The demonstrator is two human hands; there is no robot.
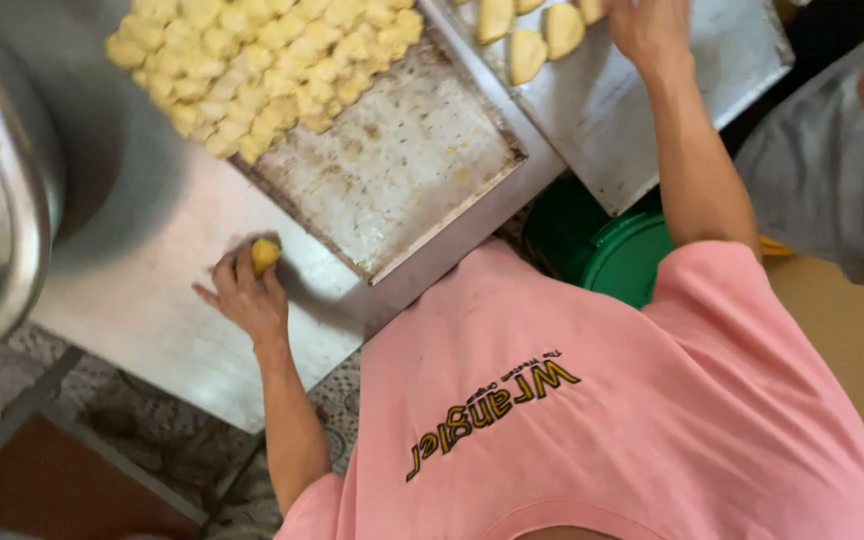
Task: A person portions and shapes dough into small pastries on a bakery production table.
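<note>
Gripping yellow dough lump — left hand

Trays — 2: one worn tray at centre, one steel tray at far right.
Small dough pieces on the worn tray — too many to count.
Larger folded pieces on the steel tray — at least 4 visible.
Green bucket — 1.
Metal bowl, left — 1.

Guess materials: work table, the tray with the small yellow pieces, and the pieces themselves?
Work table: likely stainless steel, dull grey sheen, brushed look. Tray: metal too, apparently, but worn, with brown crust and whitish residue. Yellow pieces: soft dough, it seems; matte, lumpy, hand-shaped. Left hand pinches one.
</note>
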